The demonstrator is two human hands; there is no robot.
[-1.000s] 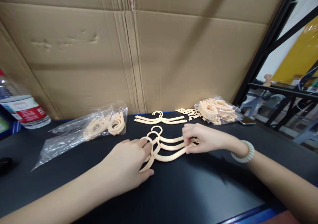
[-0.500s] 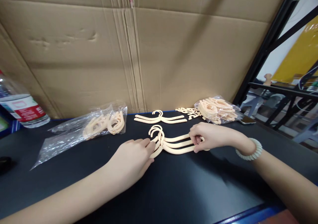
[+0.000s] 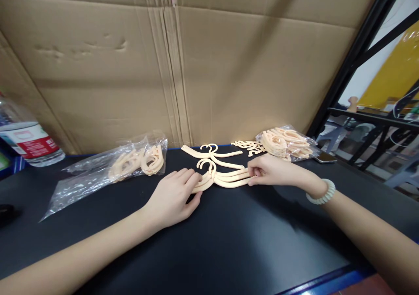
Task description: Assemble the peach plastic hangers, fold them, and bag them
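Several cream-coloured clothes hangers (image 3: 231, 182) lie close together on the dark table, their hooks pointing away from me. My left hand (image 3: 175, 194) is closed over their left arms, covering the ends. At the other side my right hand (image 3: 270, 171) pinches the right ends between thumb and fingers. More matching hangers (image 3: 225, 156) lie just behind, touching or nearly touching the held ones. One of their right arms is angled toward me.
A clear bag of cream hanger parts (image 3: 126, 164) lies to the left. Loose small cream pieces (image 3: 248, 146) sit beside another full bag (image 3: 288, 142) at the right, next to a phone (image 3: 324, 157). A large bottle (image 3: 32, 144) stands left; cardboard (image 3: 245, 68) rises behind.
Both hands have pushed the held hangers away from me, up to the ones behind. The rear hangers have shifted and now sit spread and crooked instead of neatly parallel.
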